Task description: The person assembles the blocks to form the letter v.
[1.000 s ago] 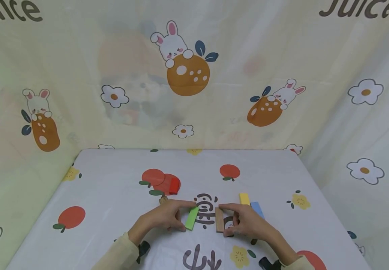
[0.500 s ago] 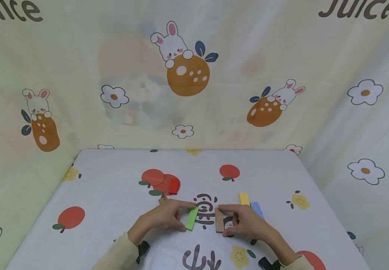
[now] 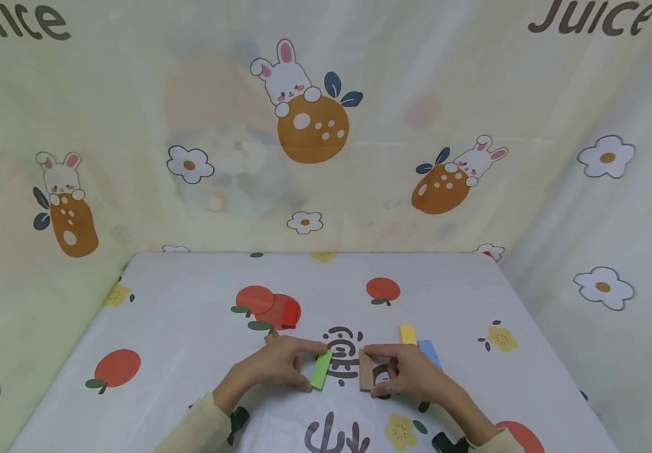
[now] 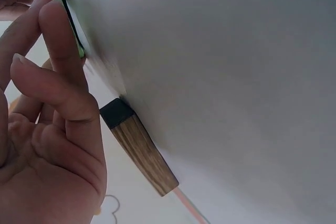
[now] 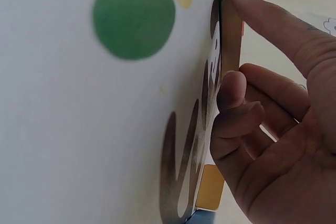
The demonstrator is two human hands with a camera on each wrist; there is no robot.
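Green block (image 3: 321,370), pinched by the left hand (image 3: 277,362), slants its far end rightward; across a gap to its right, from my station, I see the wooden block (image 3: 366,371), long axis near-to-far, pinched by the right hand (image 3: 409,372).

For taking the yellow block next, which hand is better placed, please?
Probably the right hand: it pinches the wooden block, but is nearer the yellow block than the left hand, which pinches the green block.
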